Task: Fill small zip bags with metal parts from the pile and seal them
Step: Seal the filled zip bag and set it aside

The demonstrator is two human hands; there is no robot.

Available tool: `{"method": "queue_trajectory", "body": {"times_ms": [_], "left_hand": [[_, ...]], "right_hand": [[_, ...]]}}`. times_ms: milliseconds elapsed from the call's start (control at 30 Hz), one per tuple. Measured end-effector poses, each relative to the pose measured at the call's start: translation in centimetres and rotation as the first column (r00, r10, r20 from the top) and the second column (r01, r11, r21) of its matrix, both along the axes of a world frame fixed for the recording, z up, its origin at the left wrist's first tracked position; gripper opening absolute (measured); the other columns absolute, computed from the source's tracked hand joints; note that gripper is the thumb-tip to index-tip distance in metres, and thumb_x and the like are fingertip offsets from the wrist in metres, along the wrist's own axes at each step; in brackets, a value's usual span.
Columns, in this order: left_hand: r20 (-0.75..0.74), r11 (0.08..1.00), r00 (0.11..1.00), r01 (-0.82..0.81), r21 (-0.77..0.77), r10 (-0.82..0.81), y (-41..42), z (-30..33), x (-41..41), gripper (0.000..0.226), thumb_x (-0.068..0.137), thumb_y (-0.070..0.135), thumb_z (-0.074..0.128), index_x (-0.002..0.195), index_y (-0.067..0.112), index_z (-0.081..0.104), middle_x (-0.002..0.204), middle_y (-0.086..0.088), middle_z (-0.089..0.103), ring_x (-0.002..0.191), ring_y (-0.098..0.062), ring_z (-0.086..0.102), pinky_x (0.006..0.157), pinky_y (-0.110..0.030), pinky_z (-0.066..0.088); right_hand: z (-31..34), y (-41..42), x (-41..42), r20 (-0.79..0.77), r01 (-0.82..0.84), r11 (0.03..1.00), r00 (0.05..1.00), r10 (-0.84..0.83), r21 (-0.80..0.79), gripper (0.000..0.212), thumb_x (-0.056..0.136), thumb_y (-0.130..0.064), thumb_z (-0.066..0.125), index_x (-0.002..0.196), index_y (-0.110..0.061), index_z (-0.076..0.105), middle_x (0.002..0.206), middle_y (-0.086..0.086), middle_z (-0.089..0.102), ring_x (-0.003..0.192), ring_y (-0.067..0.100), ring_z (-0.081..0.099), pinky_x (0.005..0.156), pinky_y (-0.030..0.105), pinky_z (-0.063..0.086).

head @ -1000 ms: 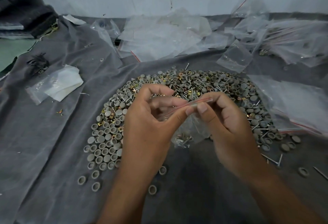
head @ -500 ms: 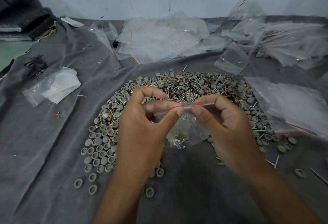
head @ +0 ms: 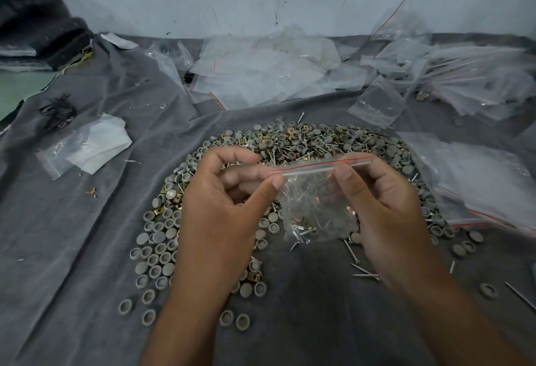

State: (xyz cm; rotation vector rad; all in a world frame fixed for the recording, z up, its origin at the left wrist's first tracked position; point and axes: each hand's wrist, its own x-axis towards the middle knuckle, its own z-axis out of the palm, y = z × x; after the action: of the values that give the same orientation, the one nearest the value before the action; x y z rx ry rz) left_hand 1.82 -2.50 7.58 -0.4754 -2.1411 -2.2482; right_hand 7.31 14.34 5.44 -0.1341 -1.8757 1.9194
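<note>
Two hands, left hand point(head: 220, 209) and right hand point(head: 385, 209), hold one zip bag point(head: 316, 206); one pile point(head: 304, 142) holds grey caps, nails and brass clips beyond counting.

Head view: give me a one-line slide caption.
Both hands, left and right, pinch the red-striped top of a small zip bag holding metal parts above the pile.

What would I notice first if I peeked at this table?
Two bare hands in the middle, the left hand and the right hand, pinching the red-striped top of a small clear plastic zip bag holding nails and small metal bits. Behind and around them spreads a big curved pile of grey round caps, brass clips and nails on a grey cloth. Heaps of empty clear bags lie along the wall.
</note>
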Motion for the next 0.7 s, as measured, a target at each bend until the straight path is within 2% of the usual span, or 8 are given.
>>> {"method": "queue_trajectory", "body": {"times_ms": [133,200,267,400,533,600,700], "left_hand": [[-0.036,1.0,0.999,0.009,-0.03,-0.01,0.03,-0.24,0.12,0.033,0.077,0.019,0.079,0.099,0.02,0.054,0.089,-0.003,0.074,0.082,-0.023,0.07,0.076,-0.033,0.058],[-0.055,0.999,0.998,0.01,-0.042,-0.012,0.07,-0.33,0.16,0.029,0.082,0.013,0.078,0.096,0.022,0.054,0.091,-0.004,0.073,0.084,-0.024,0.069,0.079,-0.037,0.056],[-0.073,0.999,0.997,0.005,-0.041,-0.008,0.18,-0.32,0.18,0.027,0.084,0.01,0.076,0.096,0.021,0.054,0.091,-0.004,0.072,0.085,-0.024,0.068,0.079,-0.036,0.057],[-0.08,0.999,0.996,0.04,-0.033,-0.042,0.52,-0.22,0.38,0.026,0.086,0.005,0.073,0.102,0.014,0.055,0.091,-0.003,0.071,0.084,-0.021,0.067,0.078,-0.032,0.056],[-0.063,0.997,0.996,0.062,-0.037,-0.065,0.79,-0.03,0.7,0.031,0.082,0.016,0.078,0.105,0.018,0.057,0.093,-0.004,0.073,0.089,-0.024,0.068,0.084,-0.047,0.056],[-0.065,0.998,0.997,0.048,-0.046,-0.051,0.78,0.05,0.76,0.032,0.08,0.022,0.079,0.104,0.021,0.058,0.089,-0.005,0.073,0.086,-0.025,0.068,0.083,-0.054,0.056],[-0.069,0.997,0.996,0.054,-0.057,-0.058,0.61,-0.01,0.74,0.033,0.079,0.022,0.076,0.105,0.021,0.056,0.089,-0.005,0.074,0.088,-0.028,0.068,0.083,-0.059,0.054]], "right_hand": [[0.3,0.05,0.04,0.007,-0.005,1.0,1.0,0.005,0.01,0.018,0.089,-0.036,0.061,0.096,-0.021,0.07,0.083,-0.007,0.075,0.067,-0.004,0.067,0.056,0.007,0.047],[0.5,0.12,0.07,0.003,-0.019,1.0,1.0,0.019,0.011,0.016,0.088,-0.034,0.062,0.095,-0.021,0.07,0.083,-0.007,0.076,0.069,-0.002,0.068,0.058,0.007,0.048],[0.66,0.28,0.12,-0.006,-0.038,0.999,0.999,0.038,0.008,0.015,0.085,-0.031,0.069,0.096,-0.021,0.069,0.087,-0.004,0.076,0.076,0.004,0.071,0.064,0.014,0.054],[0.73,0.27,0.26,-0.006,-0.024,0.998,1.0,0.024,0.064,0.024,0.072,-0.034,0.086,0.088,-0.032,0.069,0.084,0.002,0.075,0.068,0.016,0.067,0.057,0.031,0.058],[0.59,0.02,0.21,-0.052,-0.05,0.999,0.997,0.051,0.012,0.022,0.075,-0.028,0.085,0.088,-0.032,0.068,0.087,0.001,0.076,0.072,0.01,0.073,0.058,0.021,0.057],[0.69,-0.16,0.29,-0.063,-0.075,0.997,0.995,0.077,0.019,0.022,0.075,-0.03,0.083,0.092,-0.033,0.068,0.091,0.001,0.077,0.078,0.011,0.074,0.066,0.018,0.057],[0.77,-0.33,0.27,-0.057,-0.098,0.995,0.994,0.097,-0.011,0.032,0.071,-0.04,0.088,0.095,-0.034,0.067,0.092,0.002,0.077,0.081,0.012,0.074,0.068,0.019,0.057]]}}
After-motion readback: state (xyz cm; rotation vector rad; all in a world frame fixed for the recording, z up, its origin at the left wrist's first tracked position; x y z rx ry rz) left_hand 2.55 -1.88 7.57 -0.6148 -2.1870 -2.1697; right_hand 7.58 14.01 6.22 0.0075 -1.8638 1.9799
